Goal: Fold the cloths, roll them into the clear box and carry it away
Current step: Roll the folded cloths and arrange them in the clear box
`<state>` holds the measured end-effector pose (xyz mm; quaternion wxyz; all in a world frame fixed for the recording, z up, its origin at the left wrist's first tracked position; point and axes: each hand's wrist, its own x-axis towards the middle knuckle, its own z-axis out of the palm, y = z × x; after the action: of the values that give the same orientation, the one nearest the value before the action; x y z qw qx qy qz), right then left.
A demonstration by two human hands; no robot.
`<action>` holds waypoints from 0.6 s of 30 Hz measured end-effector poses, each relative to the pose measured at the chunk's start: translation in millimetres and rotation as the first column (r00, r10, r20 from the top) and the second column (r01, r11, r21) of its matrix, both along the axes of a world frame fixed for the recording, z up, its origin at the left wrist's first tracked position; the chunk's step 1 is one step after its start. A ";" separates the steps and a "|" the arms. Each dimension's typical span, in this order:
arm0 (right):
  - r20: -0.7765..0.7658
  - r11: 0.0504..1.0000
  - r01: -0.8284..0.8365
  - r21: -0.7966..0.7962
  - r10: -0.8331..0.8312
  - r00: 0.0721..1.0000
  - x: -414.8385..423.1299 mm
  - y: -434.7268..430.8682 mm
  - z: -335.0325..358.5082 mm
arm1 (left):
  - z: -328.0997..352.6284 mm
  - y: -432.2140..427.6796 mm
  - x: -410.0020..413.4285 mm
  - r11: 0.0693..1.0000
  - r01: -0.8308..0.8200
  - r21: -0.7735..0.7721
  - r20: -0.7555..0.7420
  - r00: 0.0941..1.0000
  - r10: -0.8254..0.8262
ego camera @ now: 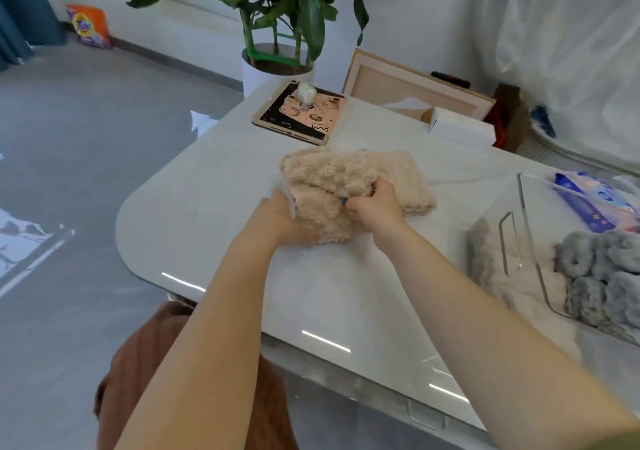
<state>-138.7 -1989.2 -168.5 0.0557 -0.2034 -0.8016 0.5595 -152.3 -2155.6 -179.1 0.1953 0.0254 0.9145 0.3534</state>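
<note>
Beige fluffy cloth [360, 186] bunched, half-folded; both hands gripping near edge.

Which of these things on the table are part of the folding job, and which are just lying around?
In the job: beige cloth under both hands, clear box, grey cloths in it.
Lying about: tablet, white carton, wipes pack, potted plant.

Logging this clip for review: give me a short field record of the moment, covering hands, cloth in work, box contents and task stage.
left hand: pressing the near left edge of the beige cloth
right hand: gripping a fold on top of the same cloth
beige cloth: fluffy, partly folded, on the white table
clear box: at the right, holds grey rolled cloths
stage: folding; beige cloth not yet in the box
</note>
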 end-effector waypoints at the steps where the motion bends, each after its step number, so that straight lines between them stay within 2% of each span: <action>1: -0.023 0.999 -0.039 0.005 0.039 0.999 5.6 -2.5 2.8 | -3.0 -3.8 -1.9 0.988 -0.080 0.129 -0.036 0.996 0.085; 4: -0.091 0.991 -0.132 0.022 0.134 0.987 21.0 -4.0 3.4 | -6.0 -5.0 -2.3 0.878 -0.121 0.463 -0.150 0.966 0.212; 7: -0.085 0.990 -0.142 -0.028 0.139 0.987 37.5 0.1 4.1 | -4.6 2.8 5.9 0.777 -0.120 0.618 -0.035 0.983 0.180; 11: -0.040 0.963 -0.158 -0.220 0.153 0.987 70.8 22.7 12.9 | 4.4 8.2 21.1 0.692 -0.001 0.722 0.031 0.999 -0.030; 15: -0.085 0.914 -0.154 -0.376 0.131 0.988 101.7 47.6 27.4 | 16.4 14.6 34.3 0.533 -0.033 0.846 0.150 0.972 -0.178; 18: -0.070 0.911 -0.127 -0.392 0.108 0.992 114.9 58.6 35.4 | 15.7 23.2 46.2 0.545 -0.051 0.837 0.258 0.915 -0.310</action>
<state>-23.8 -1930.6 -133.2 -0.0016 -0.1488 -0.6814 0.7166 -106.1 -2132.5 -163.4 0.3575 0.1149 0.5788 0.7239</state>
